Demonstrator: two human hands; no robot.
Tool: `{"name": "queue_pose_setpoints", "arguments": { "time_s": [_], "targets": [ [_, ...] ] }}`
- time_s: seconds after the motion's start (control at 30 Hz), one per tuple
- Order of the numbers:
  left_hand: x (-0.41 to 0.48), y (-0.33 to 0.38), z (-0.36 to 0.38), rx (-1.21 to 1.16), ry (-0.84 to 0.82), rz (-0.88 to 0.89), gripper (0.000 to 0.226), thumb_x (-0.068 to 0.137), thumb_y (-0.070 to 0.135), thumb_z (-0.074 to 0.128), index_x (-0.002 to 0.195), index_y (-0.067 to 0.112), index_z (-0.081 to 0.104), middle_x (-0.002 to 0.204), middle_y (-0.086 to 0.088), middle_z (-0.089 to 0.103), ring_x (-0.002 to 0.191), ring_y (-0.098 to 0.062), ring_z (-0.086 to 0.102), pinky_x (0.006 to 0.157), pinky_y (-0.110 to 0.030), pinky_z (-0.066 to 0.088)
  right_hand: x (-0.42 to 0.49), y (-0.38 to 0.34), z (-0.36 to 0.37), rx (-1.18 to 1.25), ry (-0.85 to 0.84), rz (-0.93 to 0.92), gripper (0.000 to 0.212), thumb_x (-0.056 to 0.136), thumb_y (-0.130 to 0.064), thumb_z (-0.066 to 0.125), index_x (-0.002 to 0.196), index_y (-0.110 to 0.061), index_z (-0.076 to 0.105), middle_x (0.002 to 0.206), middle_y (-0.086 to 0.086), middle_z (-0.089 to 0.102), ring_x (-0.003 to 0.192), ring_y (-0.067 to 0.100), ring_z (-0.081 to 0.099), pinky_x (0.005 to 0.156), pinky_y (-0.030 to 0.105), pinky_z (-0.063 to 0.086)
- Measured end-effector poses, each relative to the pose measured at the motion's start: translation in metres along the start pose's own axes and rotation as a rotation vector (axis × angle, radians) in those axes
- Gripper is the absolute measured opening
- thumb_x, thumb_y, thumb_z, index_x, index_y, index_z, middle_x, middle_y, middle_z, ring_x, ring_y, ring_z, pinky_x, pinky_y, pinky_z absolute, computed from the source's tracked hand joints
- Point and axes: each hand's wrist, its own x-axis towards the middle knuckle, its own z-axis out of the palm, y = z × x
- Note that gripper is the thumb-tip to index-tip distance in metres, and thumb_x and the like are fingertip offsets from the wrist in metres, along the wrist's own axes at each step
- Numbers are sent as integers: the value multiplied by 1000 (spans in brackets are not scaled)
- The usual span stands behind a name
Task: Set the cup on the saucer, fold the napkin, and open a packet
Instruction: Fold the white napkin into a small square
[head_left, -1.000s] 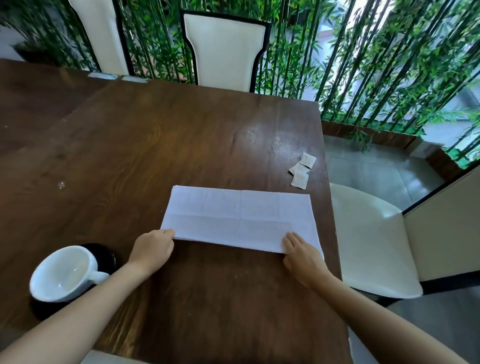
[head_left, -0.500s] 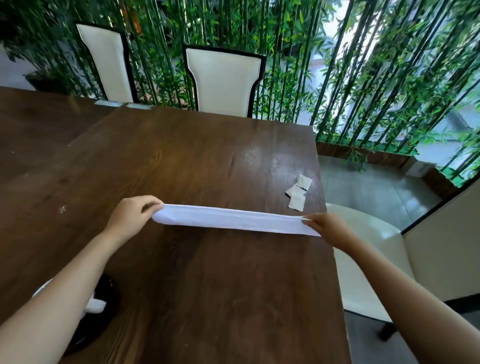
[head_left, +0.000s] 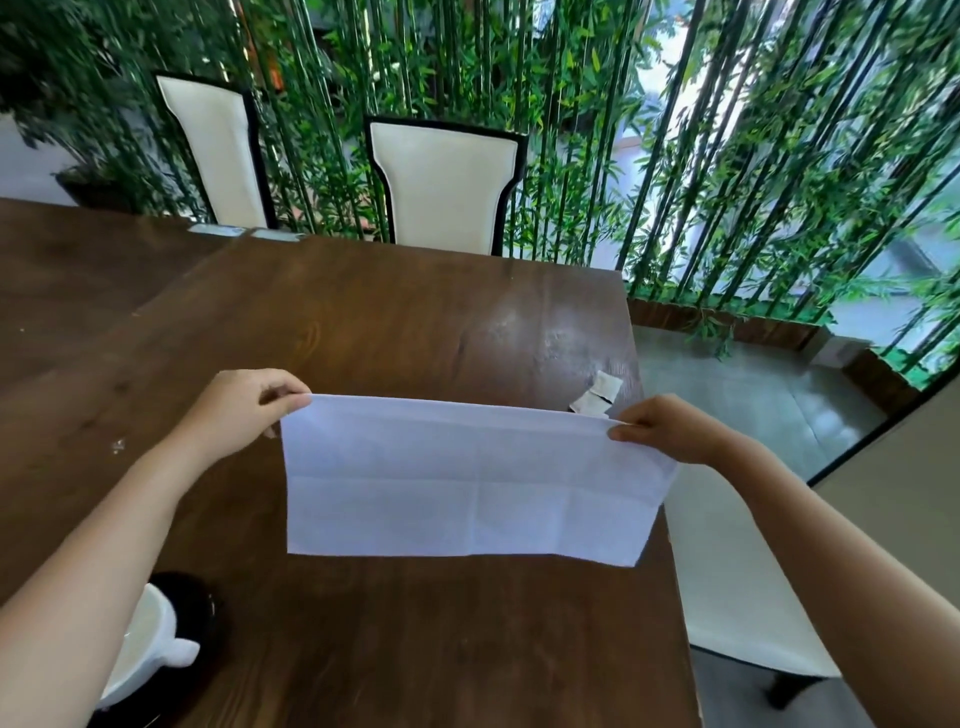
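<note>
Over the dark brown wooden desk (head_left: 363, 332) a person holds up a white rectangular paper napkin (head_left: 467, 478) by its top corners, the left hand (head_left: 244, 410) and right hand (head_left: 670, 428) each pinching one with the fingers (head_left: 623, 430). It hangs creased. Small pale paper packets (head_left: 597, 396) lie behind it. A white ceramic cup (head_left: 140, 649) sits on a black round saucer (head_left: 197, 608) at the near left.

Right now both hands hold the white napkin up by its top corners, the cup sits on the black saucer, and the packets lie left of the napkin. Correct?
Not quite. In the head view the packets lie at the table's right side, behind the napkin by the right hand, not the left hand. The cup and saucer part holds.
</note>
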Motion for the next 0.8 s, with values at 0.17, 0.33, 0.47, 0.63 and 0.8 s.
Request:
{"name": "queue_pose_setpoints", "arguments": {
  "time_s": [0.17, 0.33, 0.47, 0.63, 0.8],
  "targets": [
    [30, -24, 25, 99, -120, -137, 12, 87, 20, 63, 79, 29, 67, 84, 4, 66, 55, -16, 65, 52, -25, 50, 35, 14, 21, -60, -35, 61, 39, 93, -26, 55, 62, -5, 49, 64, 12, 47, 62, 17, 40, 60, 30, 29],
    [59, -40, 45, 165, -131, -241, 6, 86, 18, 63, 85, 20, 68, 92, -4, 67, 68, -17, 62, 62, -32, 53, 66, 14, 33, -116, -3, 106, 35, 92, -25, 54, 61, -10, 47, 65, 9, 50, 65, 22, 45, 56, 32, 28],
    [67, -49, 63, 233, -123, -286, 6, 85, 18, 64, 85, 17, 70, 97, -5, 68, 76, -17, 59, 65, -31, 44, 76, 15, 51, -161, 2, 142, 27, 94, -28, 52, 91, -7, 69, 92, 15, 67, 84, 31, 59, 68, 32, 42],
    [47, -65, 86, 244, -94, -296, 8, 86, 16, 63, 81, 18, 69, 93, -1, 68, 83, -17, 59, 63, -29, 41, 63, 24, 93, -209, 145, 115, 25, 93, -29, 53, 110, -23, 70, 110, 14, 69, 102, 34, 62, 79, 37, 49],
    [3, -79, 105, 240, -5, -229, 9, 84, 13, 63, 78, 17, 68, 90, 2, 66, 83, -19, 59, 61, -30, 40, 33, 37, 132, -210, 280, -82, 18, 80, -12, 70, 96, -16, 76, 97, 2, 77, 91, 28, 69, 70, 39, 59]
  ]
}}
